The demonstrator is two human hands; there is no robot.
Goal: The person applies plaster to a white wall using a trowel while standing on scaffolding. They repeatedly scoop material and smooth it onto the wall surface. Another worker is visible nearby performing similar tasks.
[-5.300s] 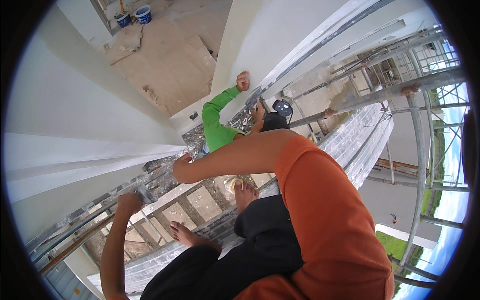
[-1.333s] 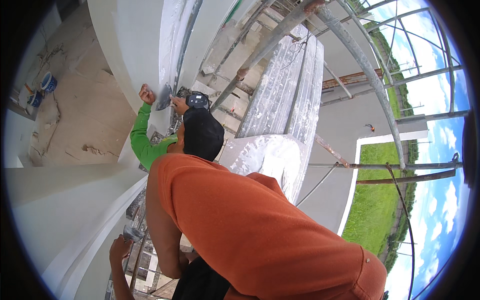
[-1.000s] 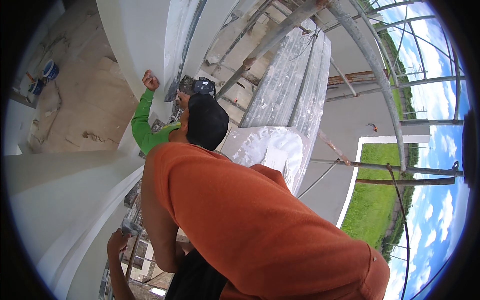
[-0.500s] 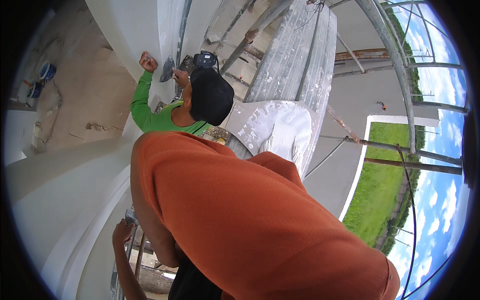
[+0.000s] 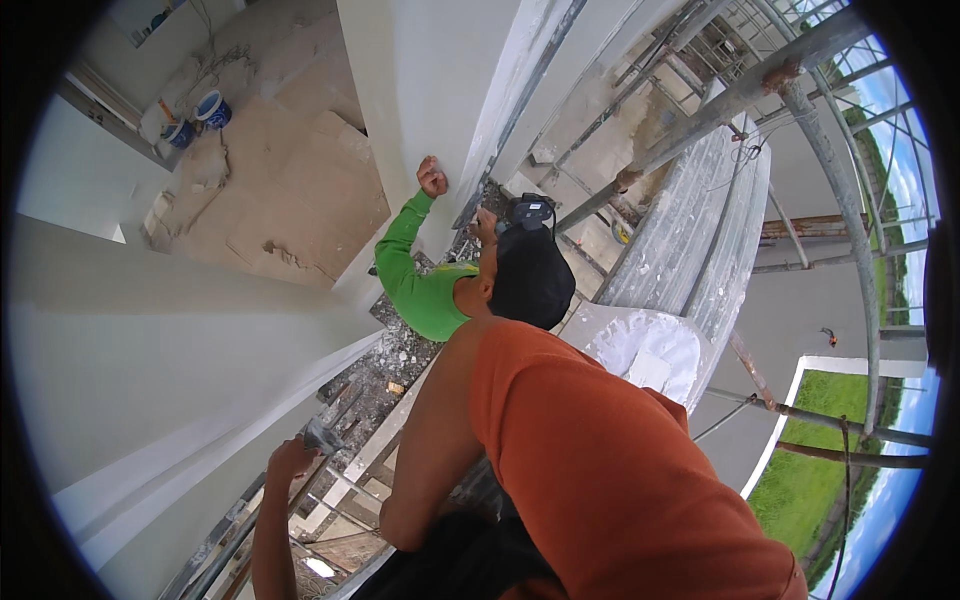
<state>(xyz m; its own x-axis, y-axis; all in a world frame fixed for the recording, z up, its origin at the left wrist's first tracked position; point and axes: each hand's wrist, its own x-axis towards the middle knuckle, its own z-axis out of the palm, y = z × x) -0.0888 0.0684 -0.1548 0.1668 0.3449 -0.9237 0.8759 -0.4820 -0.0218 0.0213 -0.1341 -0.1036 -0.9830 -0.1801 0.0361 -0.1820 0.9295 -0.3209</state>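
Note:
At the lower left, my left hand [image 5: 290, 460] is closed around what looks like a putty knife [image 5: 322, 437] with a grey, smeared blade. The tool is beside the pale wall, above a rubble-strewn ledge [image 5: 392, 362]. A large orange garment [image 5: 600, 430] with a bare bent limb fills the lower middle and hides much behind it. My right hand does not show. Just beyond, a co-worker in a green long-sleeved top [image 5: 405, 260] and black cap [image 5: 530, 275] has one hand [image 5: 432, 177] at the wall and the other [image 5: 485, 228] near its lower edge.
A board [image 5: 650, 350] smeared with white plaster lies on metal scaffold planks [image 5: 670, 240]. Scaffold pipes [image 5: 830, 165] cross the right side. A black device [image 5: 530, 212] sits by the co-worker. Blue-and-white buckets [image 5: 212, 108] stand on the dusty floor at the far left.
The view has shifted, so the co-worker and planks appear farther right and lower. More of my left hand's tool and the ledge shows. The co-worker's blade is no longer clearly visible.

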